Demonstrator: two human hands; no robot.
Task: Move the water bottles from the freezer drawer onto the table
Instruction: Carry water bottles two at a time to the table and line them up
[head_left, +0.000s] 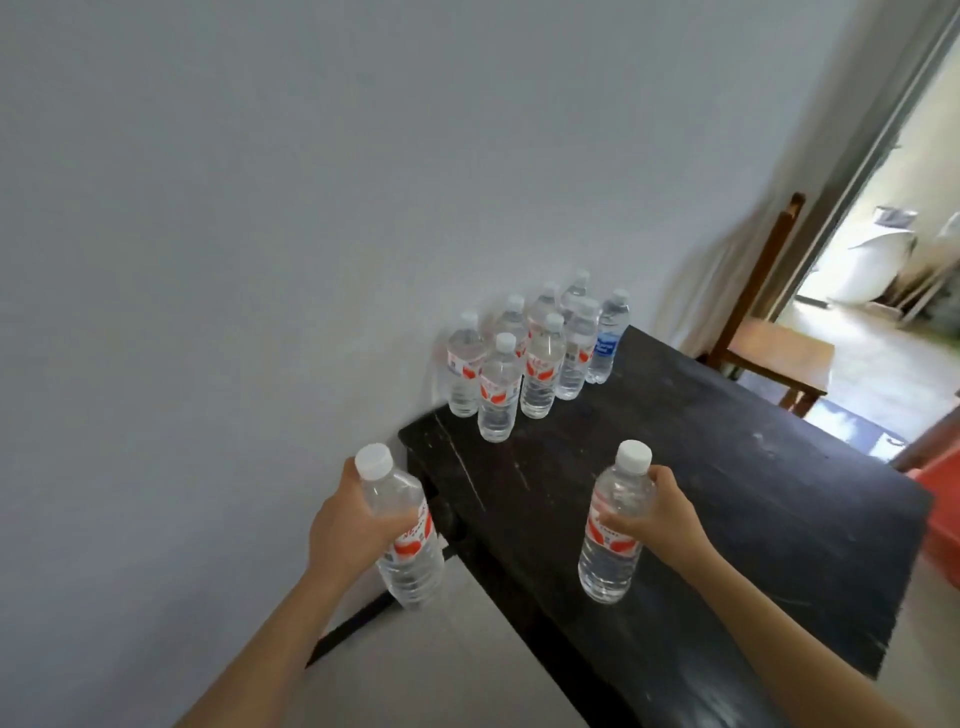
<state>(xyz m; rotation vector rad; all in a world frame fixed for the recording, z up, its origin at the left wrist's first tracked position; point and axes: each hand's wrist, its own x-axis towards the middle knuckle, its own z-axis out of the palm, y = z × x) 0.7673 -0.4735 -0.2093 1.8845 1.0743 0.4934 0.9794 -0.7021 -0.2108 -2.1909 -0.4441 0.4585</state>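
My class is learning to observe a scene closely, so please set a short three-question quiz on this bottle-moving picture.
1. True or false: the left grip has already stood its water bottle on the dark table.
2. In the standing group of bottles by the wall, the blue-labelled bottle is at: A the left end; B the right end; C the front.
3. Fill in: the right grip holds a red-labelled bottle over the ____.
Key: 1 false; 2 B; 3 table.
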